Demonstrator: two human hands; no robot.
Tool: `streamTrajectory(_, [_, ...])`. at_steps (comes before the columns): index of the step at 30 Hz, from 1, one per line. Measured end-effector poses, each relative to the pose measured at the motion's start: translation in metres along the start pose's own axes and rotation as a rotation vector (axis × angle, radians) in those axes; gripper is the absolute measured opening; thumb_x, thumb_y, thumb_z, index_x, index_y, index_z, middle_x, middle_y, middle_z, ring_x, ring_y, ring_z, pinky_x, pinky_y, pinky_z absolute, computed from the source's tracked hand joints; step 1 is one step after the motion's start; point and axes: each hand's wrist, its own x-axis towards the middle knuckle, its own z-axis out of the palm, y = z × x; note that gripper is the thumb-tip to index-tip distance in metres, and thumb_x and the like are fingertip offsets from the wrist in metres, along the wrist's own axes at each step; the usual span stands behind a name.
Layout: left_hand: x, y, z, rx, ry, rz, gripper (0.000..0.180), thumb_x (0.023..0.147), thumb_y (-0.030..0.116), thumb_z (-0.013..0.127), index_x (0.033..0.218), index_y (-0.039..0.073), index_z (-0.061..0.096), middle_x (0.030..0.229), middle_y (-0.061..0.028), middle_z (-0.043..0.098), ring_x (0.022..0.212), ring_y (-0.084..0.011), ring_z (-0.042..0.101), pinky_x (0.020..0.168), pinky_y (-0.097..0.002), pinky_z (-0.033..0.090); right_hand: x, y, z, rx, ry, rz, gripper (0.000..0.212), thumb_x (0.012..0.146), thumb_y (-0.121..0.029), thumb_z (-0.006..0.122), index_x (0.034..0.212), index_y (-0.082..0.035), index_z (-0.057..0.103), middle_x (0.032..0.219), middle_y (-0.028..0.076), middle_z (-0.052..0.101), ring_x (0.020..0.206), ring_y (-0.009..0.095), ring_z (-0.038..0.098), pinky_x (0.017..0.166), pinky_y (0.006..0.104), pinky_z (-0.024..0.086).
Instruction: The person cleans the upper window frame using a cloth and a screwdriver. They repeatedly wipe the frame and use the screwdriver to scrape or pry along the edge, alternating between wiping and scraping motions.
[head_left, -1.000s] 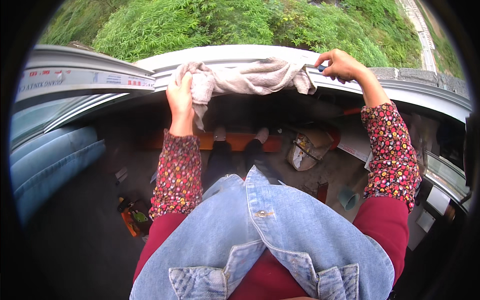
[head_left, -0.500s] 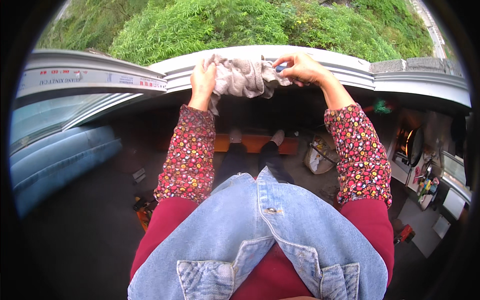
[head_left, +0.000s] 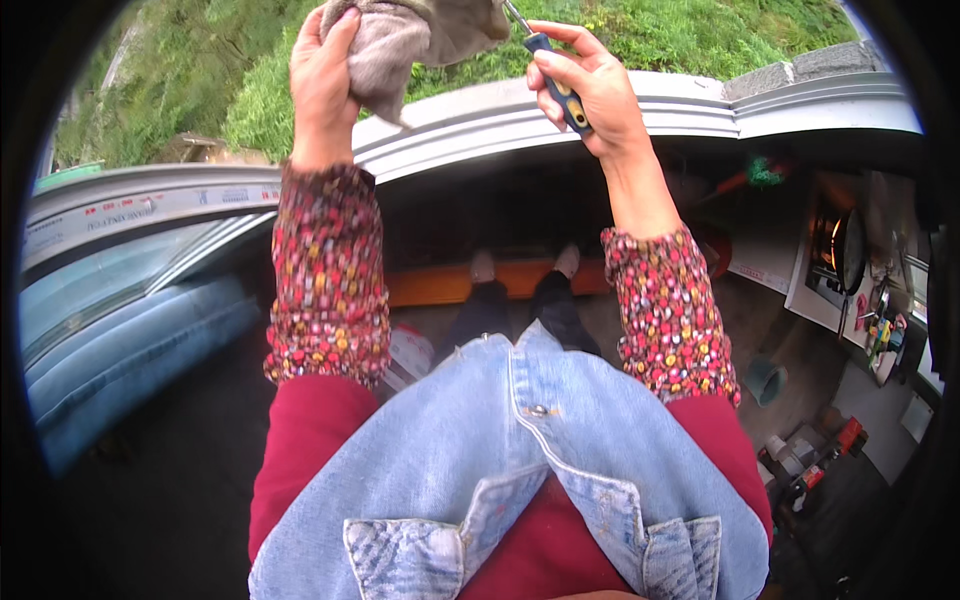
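Up at the top of the view, my left hand (head_left: 322, 85) is closed on a crumpled grey-beige cloth (head_left: 385, 60). The cloth hangs down from the fingers over the outer side of the window track (head_left: 480, 115). My right hand (head_left: 600, 85) grips a screwdriver (head_left: 558, 85) with a dark blue and yellow handle. Its metal shaft points up and left, toward the right end of the cloth. The screwdriver's tip is out of sight, and I cannot tell whether it touches the cloth.
An open window sash (head_left: 150, 210) swings out on the left, above a light-blue padded roll (head_left: 150, 350). Green bushes (head_left: 690, 40) lie outside below. My feet stand by an orange ledge (head_left: 430, 286). Tools (head_left: 805, 460) and a cluttered worktop (head_left: 880, 330) are on the right.
Both hands have risen outward from the window track. The cloth has been lifted off the track with my left hand, and the screwdriver in my right hand now shows clearly.
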Motion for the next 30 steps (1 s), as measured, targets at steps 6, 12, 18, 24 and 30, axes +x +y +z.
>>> streamTrajectory(6, [-0.014,0.046,0.038,-0.237,0.016,0.092,0.024,0.101,0.007,0.052,0.124,0.0,0.054,0.117,-0.0154,0.065,0.104,-0.0238,0.066,0.091,-0.0364,0.057,-0.035,-0.038,-0.039,0.132,-0.016,-0.144,0.038,0.098,-0.01,0.057,0.136,-0.007,0.053,0.086,0.013,0.06,0.051,0.011,0.053,0.041,0.0202,0.04])
streamTrajectory(12, [-0.062,0.045,0.063,-0.276,-0.08,-0.11,0.04,0.105,0.028,0.043,0.129,-0.003,0.052,0.125,-0.0194,0.061,0.11,-0.03,0.064,0.098,-0.0416,0.053,-0.127,-0.099,-0.086,-0.005,0.207,-0.232,0.042,0.094,-0.005,0.059,0.135,-0.003,0.053,0.081,0.013,0.06,0.049,0.012,0.05,0.041,0.0211,0.041])
streamTrajectory(18, [-0.117,-0.017,0.019,-0.48,0.028,-0.485,0.033,0.094,0.023,0.066,0.115,-0.002,0.059,0.107,-0.0157,0.068,0.087,-0.0242,0.071,0.071,-0.037,0.063,-0.153,-0.098,-0.118,-0.485,0.326,0.106,0.039,0.09,-0.006,0.065,0.128,-0.002,0.059,0.074,0.007,0.06,0.047,0.008,0.049,0.041,0.0193,0.038])
streamTrajectory(24, [-0.145,-0.058,-0.039,-0.289,0.364,-0.451,0.017,0.089,0.004,0.066,0.104,0.0,0.062,0.096,-0.0103,0.067,0.083,-0.0213,0.069,0.072,-0.0358,0.062,-0.085,0.013,-0.102,-0.853,0.148,0.437,0.033,0.089,-0.009,0.067,0.122,-0.007,0.065,0.071,0.002,0.058,0.045,0.006,0.047,0.041,0.0211,0.036])
streamTrajectory(30, [-0.14,-0.058,-0.045,0.481,0.257,-0.254,0.04,0.082,0.01,0.07,0.117,0.0,0.052,0.107,-0.0111,0.062,0.092,-0.0221,0.064,0.08,-0.0321,0.054,-0.061,0.047,-0.069,-1.235,0.093,0.297,0.036,0.084,-0.014,0.069,0.12,-0.012,0.067,0.074,0.005,0.064,0.052,0.011,0.056,0.051,0.0283,0.048])
